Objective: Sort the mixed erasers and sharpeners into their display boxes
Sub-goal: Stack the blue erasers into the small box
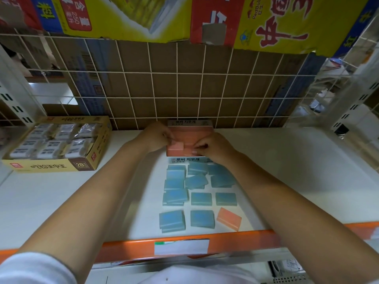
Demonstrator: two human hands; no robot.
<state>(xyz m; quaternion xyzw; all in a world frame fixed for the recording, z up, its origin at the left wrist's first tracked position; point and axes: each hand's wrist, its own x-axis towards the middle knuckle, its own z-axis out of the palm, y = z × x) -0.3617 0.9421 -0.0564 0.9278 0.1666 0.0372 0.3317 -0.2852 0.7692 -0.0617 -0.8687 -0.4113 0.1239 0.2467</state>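
Both hands worked inside the display box [189,125] at the shelf's [287,171] back edge: the left hand [155,136] pinched an orange eraser [177,146], and the right hand [213,147], fingers curled, pressed another.

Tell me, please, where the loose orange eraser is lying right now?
In the head view, the orange eraser lies near the shelf's front edge, right of the nearest blue eraser.
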